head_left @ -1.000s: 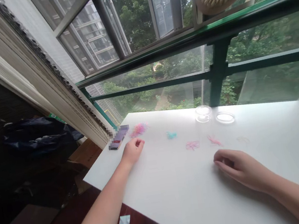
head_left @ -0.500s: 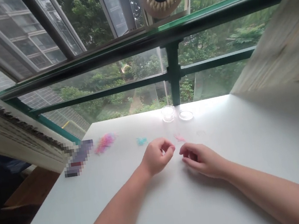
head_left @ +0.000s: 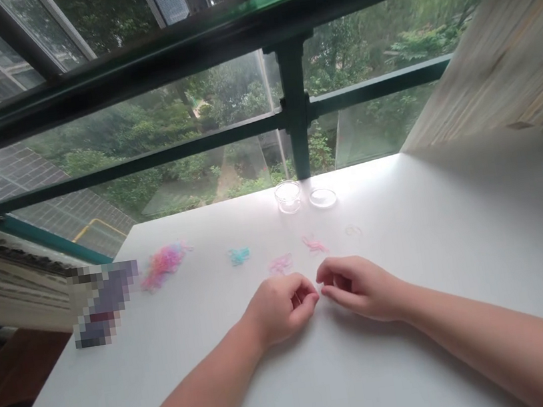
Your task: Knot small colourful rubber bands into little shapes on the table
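My left hand [head_left: 284, 309] is low over the white table, thumb and forefinger pinched together. Anything between those fingertips is too small to make out. Facing it, my right hand [head_left: 362, 290] is loosely curled, with a narrow gap between thumb and forefinger, and nothing shows in it. The fingertips of both hands almost meet. Just beyond them lie a small pink-lilac pile [head_left: 281, 264] and a pink pile [head_left: 314, 244] of thin strands resembling little rubber bands. A turquoise pile [head_left: 239, 256] sits farther left, and a few pale loops [head_left: 353, 230] lie beyond my right hand.
A larger multicoloured heap [head_left: 164, 266] lies at the table's left, beside a blurred-out dark object [head_left: 106, 304]. Near the window stand a clear round container [head_left: 288, 198] and a clear round lid [head_left: 323, 197]. Green window bars [head_left: 295, 112] border the table [head_left: 287, 390] at the back.
The view has tilted down and shifted right. My hands have come closer together, their fingertips nearly touching now. The pink-lilac pile, hidden before behind my left hand, has come into sight.
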### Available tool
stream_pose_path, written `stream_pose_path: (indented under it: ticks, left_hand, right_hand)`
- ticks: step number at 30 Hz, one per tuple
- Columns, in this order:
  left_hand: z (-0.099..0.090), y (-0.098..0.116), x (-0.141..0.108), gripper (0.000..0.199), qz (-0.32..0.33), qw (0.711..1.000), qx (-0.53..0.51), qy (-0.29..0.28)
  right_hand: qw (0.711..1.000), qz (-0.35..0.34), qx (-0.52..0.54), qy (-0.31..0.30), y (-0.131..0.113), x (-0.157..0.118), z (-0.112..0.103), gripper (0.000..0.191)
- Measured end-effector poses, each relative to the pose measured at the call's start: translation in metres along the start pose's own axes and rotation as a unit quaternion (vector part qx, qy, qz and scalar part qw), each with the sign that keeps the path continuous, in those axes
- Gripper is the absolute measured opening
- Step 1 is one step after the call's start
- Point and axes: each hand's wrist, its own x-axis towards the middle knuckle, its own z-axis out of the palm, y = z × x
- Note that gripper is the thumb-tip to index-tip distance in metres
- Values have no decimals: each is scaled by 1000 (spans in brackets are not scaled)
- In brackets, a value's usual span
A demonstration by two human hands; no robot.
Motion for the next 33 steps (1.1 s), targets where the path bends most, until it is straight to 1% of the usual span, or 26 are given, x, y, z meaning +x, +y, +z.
stream_pose_path:
  ticks: [5,9,12,18,22,26,30,33]
  left_hand:
    - [1,0,-1,9,7,1000,-4,-8]
    - [0,-1,0,10,10,1000,-10,-4]
    - [0,-1,0,10,1,1000,-19,1]
    - [-1,0,1,10,-28,997,-69,0]
    - [-3,1,1,9,-35,996,-83,-1]
    - [-3,1,0,9,-20,997,-79,5]
    - [-2,0,0,17,3,997,-76,19]
    - [-1,0,1,11,10,997,-67,29]
  right_hand:
    - [1000,7,-5,-7,0,-1,0,7]
    - [1000,11,-15,-12,-2,-1,-1,9]
    - [1000,8,-22,-13,-3,0,-2,11]
    - [999,10,-31,-12,-3,0,-3,10]
    - [1000,5,-28,-8,-2,0,-2,10]
    - [1000,0,-14,-3,-2,0,-2,9]
    - [1000,0,-5,2,-1,1,-1,8]
    - [1000,0,-1,0,-2,0,-1,8]
